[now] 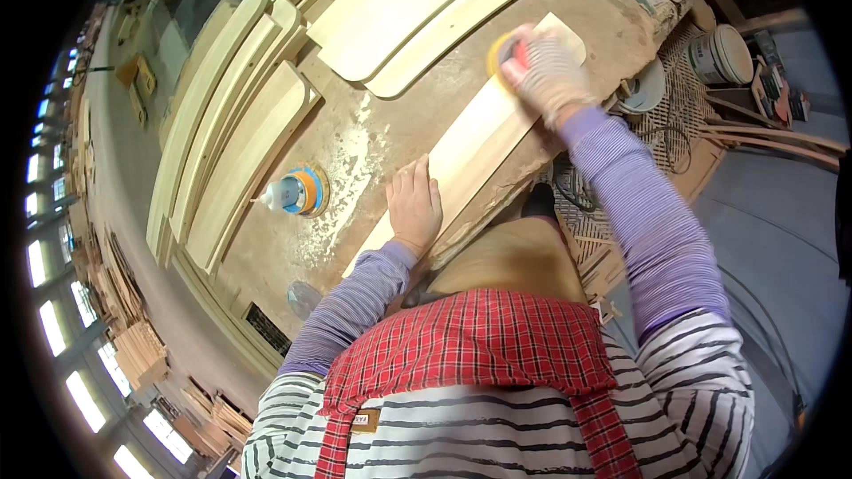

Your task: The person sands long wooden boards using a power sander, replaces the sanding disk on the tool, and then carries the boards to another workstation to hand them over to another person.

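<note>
A long pale wooden board (470, 142) lies slantwise along the near edge of the worktable. Flat on its lower left part rests my left hand (414, 207), fingers stretched out and holding nothing. My right hand (548, 71), in a pale glove and smeared by motion, is closed around a round yellow-and-red sanding pad (499, 55) at the board's far right part. The pad's underside is hidden against the wood. To the left of my left hand, a clear bottle with a white nozzle (286, 194) sits by orange and blue tape rolls (312, 192).
Several curved wooden pieces (253, 137) lie at the table's left, and wide pale boards (417, 0) at the back. Pale dust streaks the brown tabletop (382, 137). Beyond its rough right edge stand a white bucket (721, 57) and woven matting (679, 93).
</note>
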A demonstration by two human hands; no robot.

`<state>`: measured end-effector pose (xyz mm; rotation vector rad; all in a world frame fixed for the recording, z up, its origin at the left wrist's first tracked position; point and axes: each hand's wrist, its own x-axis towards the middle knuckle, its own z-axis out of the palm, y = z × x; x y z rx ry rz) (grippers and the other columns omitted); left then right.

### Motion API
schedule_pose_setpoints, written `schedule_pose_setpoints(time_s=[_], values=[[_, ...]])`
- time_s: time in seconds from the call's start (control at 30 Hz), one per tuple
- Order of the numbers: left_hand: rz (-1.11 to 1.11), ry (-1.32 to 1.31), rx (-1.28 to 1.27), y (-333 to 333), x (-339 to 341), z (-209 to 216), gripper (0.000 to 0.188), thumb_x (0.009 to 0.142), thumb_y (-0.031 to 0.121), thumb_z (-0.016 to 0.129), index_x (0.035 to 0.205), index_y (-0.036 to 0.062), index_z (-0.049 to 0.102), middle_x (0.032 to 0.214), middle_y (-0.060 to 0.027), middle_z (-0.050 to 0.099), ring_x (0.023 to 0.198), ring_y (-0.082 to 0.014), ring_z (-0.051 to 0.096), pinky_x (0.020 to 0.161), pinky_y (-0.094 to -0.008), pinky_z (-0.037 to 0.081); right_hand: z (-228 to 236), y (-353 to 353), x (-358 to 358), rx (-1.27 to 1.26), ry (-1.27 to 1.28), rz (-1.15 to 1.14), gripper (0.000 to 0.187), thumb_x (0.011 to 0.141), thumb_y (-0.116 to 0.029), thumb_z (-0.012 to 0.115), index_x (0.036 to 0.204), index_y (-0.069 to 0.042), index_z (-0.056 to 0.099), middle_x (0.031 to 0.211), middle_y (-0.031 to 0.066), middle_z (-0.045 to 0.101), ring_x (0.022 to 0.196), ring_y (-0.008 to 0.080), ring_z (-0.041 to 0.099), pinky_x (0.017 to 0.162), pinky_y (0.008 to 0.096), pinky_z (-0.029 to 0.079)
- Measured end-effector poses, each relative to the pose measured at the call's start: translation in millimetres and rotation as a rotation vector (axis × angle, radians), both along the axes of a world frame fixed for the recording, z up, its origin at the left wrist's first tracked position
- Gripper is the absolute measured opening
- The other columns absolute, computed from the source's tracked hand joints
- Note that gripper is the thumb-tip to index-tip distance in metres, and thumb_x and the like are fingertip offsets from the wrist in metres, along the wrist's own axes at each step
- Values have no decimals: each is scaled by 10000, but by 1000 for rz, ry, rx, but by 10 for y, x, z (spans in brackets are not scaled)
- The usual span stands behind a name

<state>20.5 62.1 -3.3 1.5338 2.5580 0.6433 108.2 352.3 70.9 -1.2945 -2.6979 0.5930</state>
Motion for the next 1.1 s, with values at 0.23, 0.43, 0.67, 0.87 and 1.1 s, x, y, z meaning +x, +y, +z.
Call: schedule_pose_setpoints(time_s=[0.23,0.43,0.67,0.87,1.1], values=[[14,-2,42,94,12,14,410,923,101,557,1328,37,544,1207,-141,606,1108,-320,552,956,-425,421,-137,733,90,106,-1,-215,490,840,-366,687,1255,-133,570,1178,251,555,1040,402,645,920,435,537],[93,32,-109,-504,-72,-83,539,932,199,586,1436,51,466,1393,-189,531,1308,-339,477,1088,-445,364,36,-1090,-188,-4,-30,439,300,884,-163,615,1178,-115,575,1150,214,574,899,399,663,806,455,573],[653,28,-449,-2379,65,-195,627,967,318,525,1531,95,367,1590,-176,320,1465,-349,284,1189,-507,180,190,-1484,152,-297,-152,688,418,833,-234,705,1224,-174,569,1241,208,559,1138,379,583,883,482,556],[802,-100,-274,-2408,189,-393,612,1022,347,404,1590,176,255,1646,-131,227,1508,-328,205,1194,-522,153,-89,102,357,30,-72,415,436,817,-309,730,1206,-179,582,1231,221,538,1053,426,621,874,483,545],[807,-52,-306,-2445,224,-484,583,1036,366,370,1586,194,280,1651,-86,240,1518,-287,206,1186,-510,176,242,-67,209,21,-266,632,379,794,-243,758,1132,-203,592,1193,213,536,1005,405,630,857,480,551]])
